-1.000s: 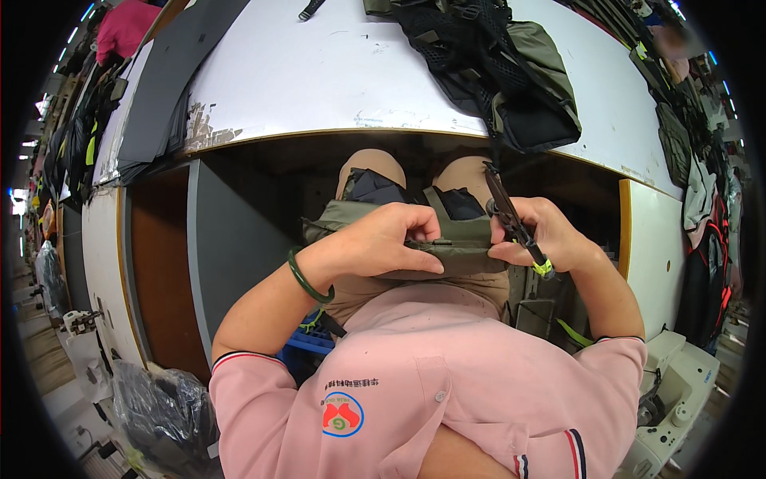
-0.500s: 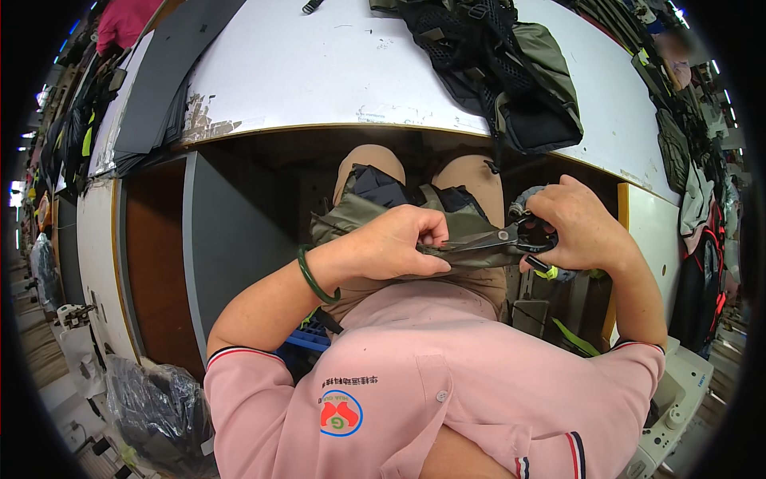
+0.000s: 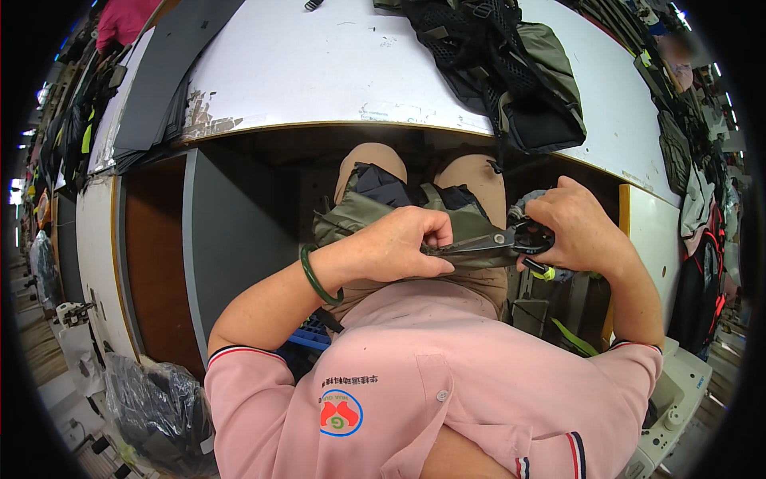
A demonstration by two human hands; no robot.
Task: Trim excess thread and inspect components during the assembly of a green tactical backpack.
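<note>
Across my lap lies olive-green fabric (image 3: pixel 351 219) with dark navy pieces, partly hidden by my hands. My left hand (image 3: pixel 395 243), with a green bangle at the wrist, is closed in a pinch on the fabric's near edge. My right hand (image 3: pixel 578 227) is closed round the black handles of a pair of scissors (image 3: pixel 479 242). Their metal blades point left along the fabric, with the tips close to my left fingertips. Beneath the right hand shows a grey and yellow-green bit of material (image 3: pixel 550 274); whether it is held I cannot tell.
A white tabletop (image 3: pixel 303 72) with worn edges spans the far side. On it rest a black and olive backpack (image 3: pixel 511 80) and dark grey sheets (image 3: pixel 159 88). A grey panel (image 3: pixel 231 255) stands left of my legs. A pale machine (image 3: pixel 678 399) is at the lower right.
The scissors have shifted slightly left, and their blades show more plainly near my left fingers. Both hands keep nearly the same place and grip.
</note>
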